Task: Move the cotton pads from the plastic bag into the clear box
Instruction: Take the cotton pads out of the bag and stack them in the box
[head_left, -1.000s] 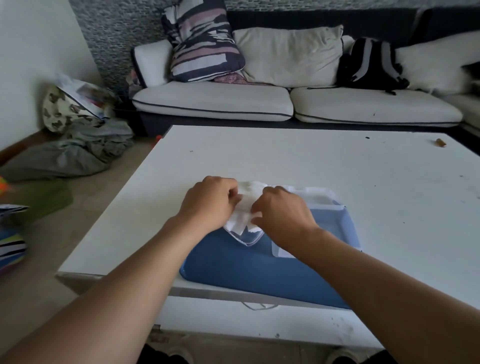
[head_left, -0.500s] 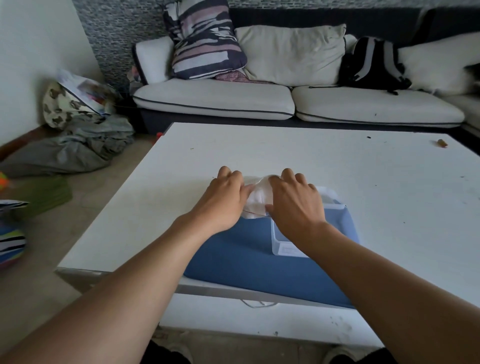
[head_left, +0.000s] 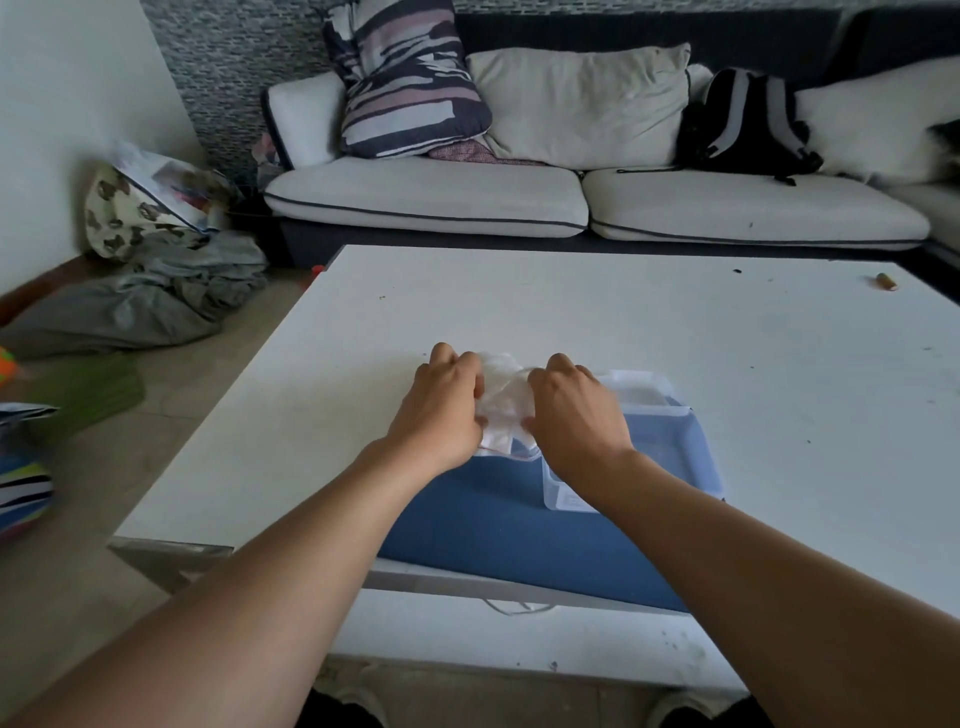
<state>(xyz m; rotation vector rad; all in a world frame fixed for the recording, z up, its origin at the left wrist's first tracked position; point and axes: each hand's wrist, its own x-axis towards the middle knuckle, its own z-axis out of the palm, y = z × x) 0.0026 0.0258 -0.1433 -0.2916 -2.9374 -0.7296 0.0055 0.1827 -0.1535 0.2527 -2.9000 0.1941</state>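
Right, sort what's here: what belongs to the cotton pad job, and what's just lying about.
Job: bag, held by the left hand and right hand; clear box; blue mat.

Lying about: backpack, cushions, clothes, brown scrap.

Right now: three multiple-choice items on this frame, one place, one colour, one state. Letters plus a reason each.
1. Where does the clear box stand?
A on the blue mat
B on the sofa
C on the floor

2. What colour is the mat?
A red
B blue
C yellow

3. How is the plastic bag held?
A lying untouched
B in the left hand alone
C by both hands

A: blue shows around the box's base.
B: plainly blue.
C: left hand and right hand both grip it.
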